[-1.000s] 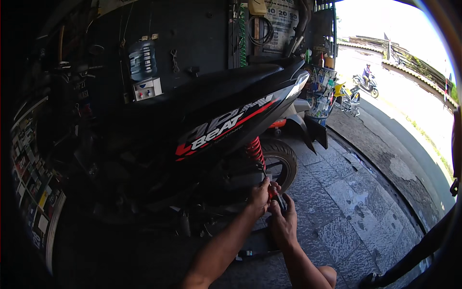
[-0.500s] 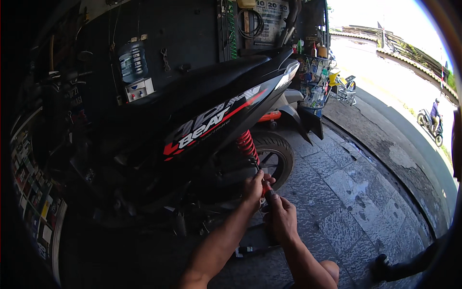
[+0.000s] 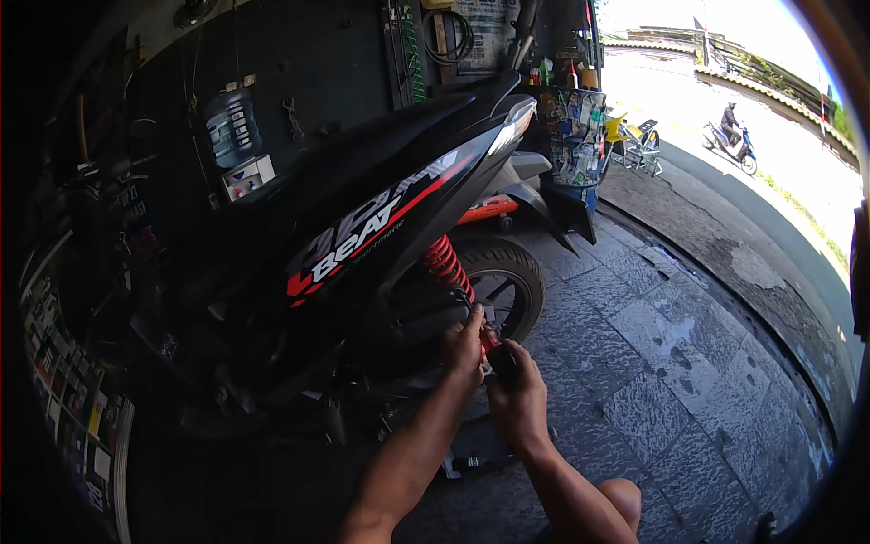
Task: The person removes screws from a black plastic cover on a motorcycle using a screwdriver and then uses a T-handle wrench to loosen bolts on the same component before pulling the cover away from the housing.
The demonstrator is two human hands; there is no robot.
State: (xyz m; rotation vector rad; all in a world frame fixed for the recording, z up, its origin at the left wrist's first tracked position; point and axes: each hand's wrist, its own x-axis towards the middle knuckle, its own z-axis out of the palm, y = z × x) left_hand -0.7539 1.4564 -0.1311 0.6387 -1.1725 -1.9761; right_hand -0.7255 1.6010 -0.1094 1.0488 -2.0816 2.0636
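Workshop paving lies below; both hands close at the red shock absorber (image 3: 450,266)'s lower end, left hand (image 3: 465,344) touching its base, right hand (image 3: 517,392) gripping a dark tool (image 3: 499,361) just below, the spring's axis slanting up-left.

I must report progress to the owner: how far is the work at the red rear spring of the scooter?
Done: nothing I can confirm; the red spring is mounted beside the rear wheel. In hand: left hand and right hand work at its lower end, the right gripping a dark tool. Left: unclear, the fastener is hidden.
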